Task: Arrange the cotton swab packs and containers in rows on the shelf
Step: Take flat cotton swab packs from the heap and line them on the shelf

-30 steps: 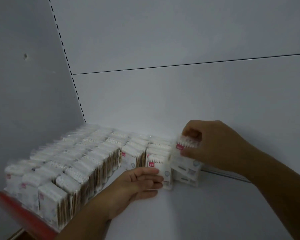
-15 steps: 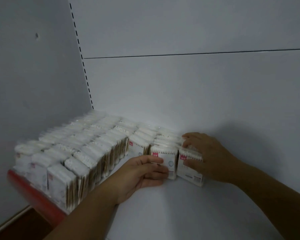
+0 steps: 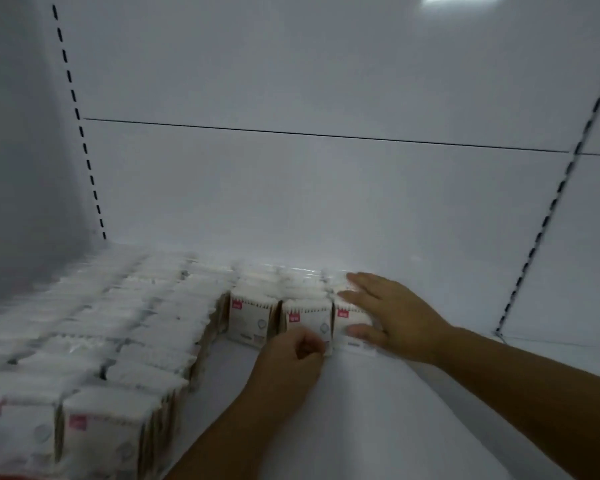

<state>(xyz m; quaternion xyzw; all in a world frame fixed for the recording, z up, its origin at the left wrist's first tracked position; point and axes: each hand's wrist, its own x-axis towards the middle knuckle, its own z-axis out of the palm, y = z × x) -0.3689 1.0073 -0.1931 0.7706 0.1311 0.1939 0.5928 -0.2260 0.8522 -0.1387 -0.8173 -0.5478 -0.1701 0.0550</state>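
At right end of short far row, pack now stands on shelf, no longer lifted. My right hand lies flat over it, fingers straight, thumb at front. Left hand curls against neighbour pack; pinching or not, cannot tell. Row gains one; shelf right of full rows still needs filling.

Rows of cotton swab packs fill the shelf's left side, reaching its back wall
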